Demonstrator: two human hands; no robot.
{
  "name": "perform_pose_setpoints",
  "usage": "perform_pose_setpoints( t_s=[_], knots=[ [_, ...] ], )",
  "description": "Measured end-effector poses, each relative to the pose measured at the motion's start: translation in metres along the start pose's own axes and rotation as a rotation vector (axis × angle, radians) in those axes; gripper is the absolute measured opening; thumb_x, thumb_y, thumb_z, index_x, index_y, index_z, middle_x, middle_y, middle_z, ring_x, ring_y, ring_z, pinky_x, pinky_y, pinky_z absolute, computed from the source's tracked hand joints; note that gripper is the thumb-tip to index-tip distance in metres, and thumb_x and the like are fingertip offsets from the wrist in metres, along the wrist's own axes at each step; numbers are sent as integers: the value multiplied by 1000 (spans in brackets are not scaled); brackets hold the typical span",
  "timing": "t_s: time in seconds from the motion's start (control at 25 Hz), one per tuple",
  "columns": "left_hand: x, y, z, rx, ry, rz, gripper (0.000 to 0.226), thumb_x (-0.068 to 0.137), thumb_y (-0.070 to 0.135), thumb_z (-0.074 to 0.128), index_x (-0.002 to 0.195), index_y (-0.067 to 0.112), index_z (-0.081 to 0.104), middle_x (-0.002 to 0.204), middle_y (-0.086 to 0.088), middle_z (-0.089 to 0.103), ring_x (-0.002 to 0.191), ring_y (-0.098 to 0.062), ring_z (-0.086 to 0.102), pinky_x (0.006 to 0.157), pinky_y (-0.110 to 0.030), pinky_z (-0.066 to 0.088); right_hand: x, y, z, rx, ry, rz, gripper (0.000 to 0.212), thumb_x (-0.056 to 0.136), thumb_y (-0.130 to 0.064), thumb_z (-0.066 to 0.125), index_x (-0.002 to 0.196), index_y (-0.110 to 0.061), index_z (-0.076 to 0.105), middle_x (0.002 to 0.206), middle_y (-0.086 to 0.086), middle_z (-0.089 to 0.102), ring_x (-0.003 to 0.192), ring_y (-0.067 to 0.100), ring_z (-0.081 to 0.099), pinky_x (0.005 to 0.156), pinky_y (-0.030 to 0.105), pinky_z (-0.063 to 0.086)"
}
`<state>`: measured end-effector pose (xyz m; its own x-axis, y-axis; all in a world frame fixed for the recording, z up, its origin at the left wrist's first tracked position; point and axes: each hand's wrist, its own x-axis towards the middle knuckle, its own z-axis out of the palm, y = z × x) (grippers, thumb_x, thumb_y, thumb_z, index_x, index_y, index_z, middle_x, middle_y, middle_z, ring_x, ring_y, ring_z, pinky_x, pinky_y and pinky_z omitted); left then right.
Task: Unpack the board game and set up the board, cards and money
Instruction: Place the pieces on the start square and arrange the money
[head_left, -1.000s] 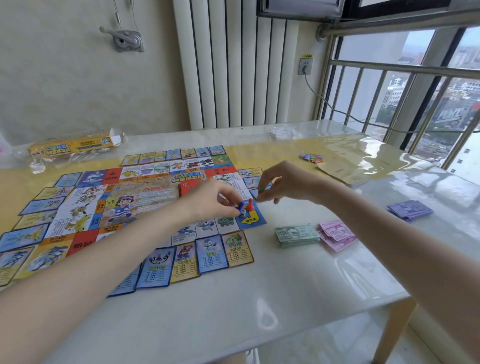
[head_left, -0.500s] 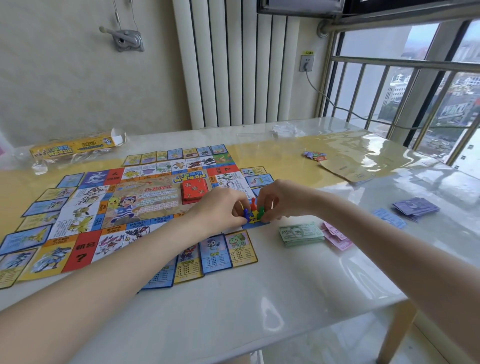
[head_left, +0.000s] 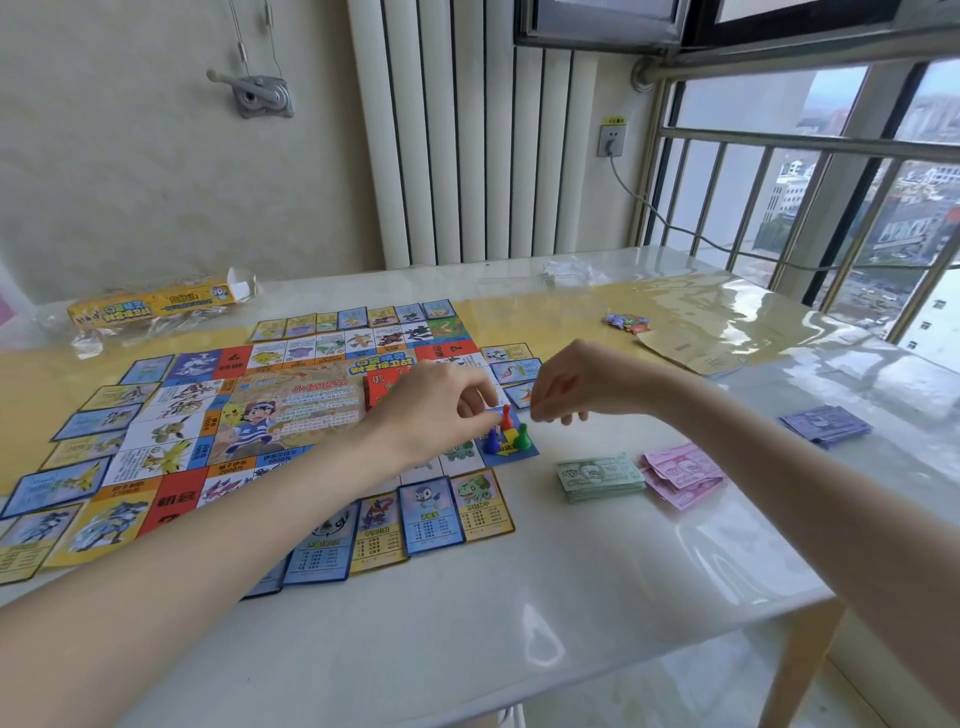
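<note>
The game board (head_left: 291, 410) lies flat on the left of the table, with property cards (head_left: 431, 506) laid along its edges and a red card deck (head_left: 376, 389) near its middle. On the blue corner square stand a red pawn (head_left: 505, 415), a blue pawn (head_left: 492, 440), a yellow pawn (head_left: 511, 434) and a green pawn (head_left: 521, 435). My left hand (head_left: 441, 410) has its thumb and fingertips pinched at the red pawn's head. My right hand (head_left: 576, 384) hovers just above and right of the pawns, fingers loosely curled and holding nothing. Green money (head_left: 597, 475), pink money (head_left: 680, 473) and purple money (head_left: 826, 425) lie to the right.
The yellow game box (head_left: 150, 306) in torn plastic lies at the back left. A small pile of tokens (head_left: 626, 321) and a tan sheet (head_left: 691, 348) sit at the back right. Crumpled wrap (head_left: 566, 273) is near the radiator. The table's corner (head_left: 826, 597) is at the right front.
My right hand has let go of the pawns and lifted up and to the right. The green and yellow pawns now stand beside the red and blue ones. My left hand stays at the red pawn.
</note>
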<state>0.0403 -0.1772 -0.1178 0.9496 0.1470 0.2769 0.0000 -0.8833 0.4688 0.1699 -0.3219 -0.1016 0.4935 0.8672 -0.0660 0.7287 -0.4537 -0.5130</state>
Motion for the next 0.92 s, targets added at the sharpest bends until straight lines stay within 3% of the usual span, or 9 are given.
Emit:
perform_pose_setpoints(
  t_s=[0.12,0.28,0.44,0.52,0.6,0.68,0.92],
  knots=[
    [3,25,7,-28,-55,60,16,86,22,64,97,11,69,85,1,68,70,-1,58,66,-8,45,-13,0,-17,-106,-102,54,9,79,-13,69,87,-10,72,66,-6,65,50,-7,56,56,15,46],
    [12,57,31,123,-301,44,37,82,40,65,104,10,65,104,-2,65,94,-17,61,83,-31,49,-31,2,-12,-272,-205,113,23,73,-23,75,94,-14,72,91,3,72,82,19,66,70,25,43],
    [20,66,47,247,-404,32,44,77,41,71,102,5,65,102,-8,66,95,-22,60,79,-34,49,-44,5,-3,-310,-182,119,35,69,-23,78,102,-14,69,88,-2,69,82,15,61,73,26,45],
    [22,68,50,269,-423,0,45,76,39,72,104,5,62,103,-8,64,96,-22,59,79,-35,49,-45,7,-1,-341,-180,129,37,69,-22,78,102,-11,67,93,2,69,88,22,63,77,30,48],
    [23,69,52,275,-456,-47,39,77,37,72,95,5,59,94,-7,60,86,-20,57,67,-31,47,-45,7,2,-361,-177,136,35,69,-21,77,100,-7,66,97,10,70,93,27,63,80,34,49],
    [25,70,53,281,-492,-93,33,78,37,71,78,11,50,80,-2,51,74,-16,49,54,-24,35,-45,7,2,-351,-184,133,31,70,-20,77,96,-9,66,98,9,69,94,26,63,81,35,49],
    [28,72,50,203,-540,-161,34,78,35,72,90,11,51,76,1,48,69,-12,45,53,-22,31,-48,3,0,-344,-211,113,35,73,-19,75,105,-12,64,94,-2,64,97,22,59,77,32,45]
  ],
)
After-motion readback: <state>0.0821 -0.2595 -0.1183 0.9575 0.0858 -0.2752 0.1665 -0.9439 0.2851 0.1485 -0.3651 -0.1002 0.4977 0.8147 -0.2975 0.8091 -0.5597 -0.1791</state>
